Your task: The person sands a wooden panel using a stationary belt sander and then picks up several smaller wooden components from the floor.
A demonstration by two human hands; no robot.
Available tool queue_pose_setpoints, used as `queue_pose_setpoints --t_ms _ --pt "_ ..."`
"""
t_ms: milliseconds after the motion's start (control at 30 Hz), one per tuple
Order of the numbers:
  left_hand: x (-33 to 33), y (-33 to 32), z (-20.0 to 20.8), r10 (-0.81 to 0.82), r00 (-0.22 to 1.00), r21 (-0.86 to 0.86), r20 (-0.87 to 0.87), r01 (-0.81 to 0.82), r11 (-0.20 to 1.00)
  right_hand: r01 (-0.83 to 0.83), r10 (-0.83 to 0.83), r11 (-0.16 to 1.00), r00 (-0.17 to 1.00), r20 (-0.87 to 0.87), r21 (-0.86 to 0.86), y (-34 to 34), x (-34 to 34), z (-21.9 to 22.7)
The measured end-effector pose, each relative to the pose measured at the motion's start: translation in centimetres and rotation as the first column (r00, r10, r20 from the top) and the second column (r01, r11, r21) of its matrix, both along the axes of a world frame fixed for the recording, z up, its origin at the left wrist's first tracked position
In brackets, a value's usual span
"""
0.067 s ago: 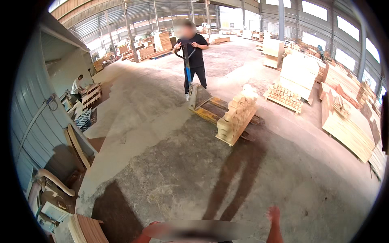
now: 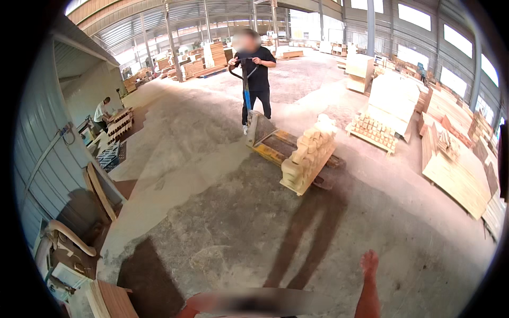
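One person in black [image 2: 258, 74] is standing ahead, gripping the blue handle [image 2: 246, 95] of one yellow pallet jack [image 2: 275, 146] that is carrying one stack of pale wood blocks [image 2: 308, 155]. A second person [image 2: 101, 112] is bending over crates at far left. The right hand [image 2: 369, 263] is hanging low over the concrete floor [image 2: 222, 212], touching nothing; I cannot tell how its fingers are curling. The left hand is not showing.

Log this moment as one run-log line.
right hand: raised, empty | left hand: unseen | ahead: person pulling yellow pallet jack with stacked pale wood blocks
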State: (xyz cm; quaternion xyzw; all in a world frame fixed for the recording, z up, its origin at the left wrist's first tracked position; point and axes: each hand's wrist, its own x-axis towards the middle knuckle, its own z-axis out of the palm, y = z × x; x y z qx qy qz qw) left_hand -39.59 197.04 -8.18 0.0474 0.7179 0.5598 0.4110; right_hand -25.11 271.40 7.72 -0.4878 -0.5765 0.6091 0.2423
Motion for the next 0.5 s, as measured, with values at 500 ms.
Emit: queue_pose_setpoints --t_ms 500 --pt "-21.6 27.8 5.7 -0.059 0.942 -0.093 -0.33 0.03 0.995 -0.21 0.286 0.958 0.606 0.742 -0.198 5.4 -9.2 -9.2"
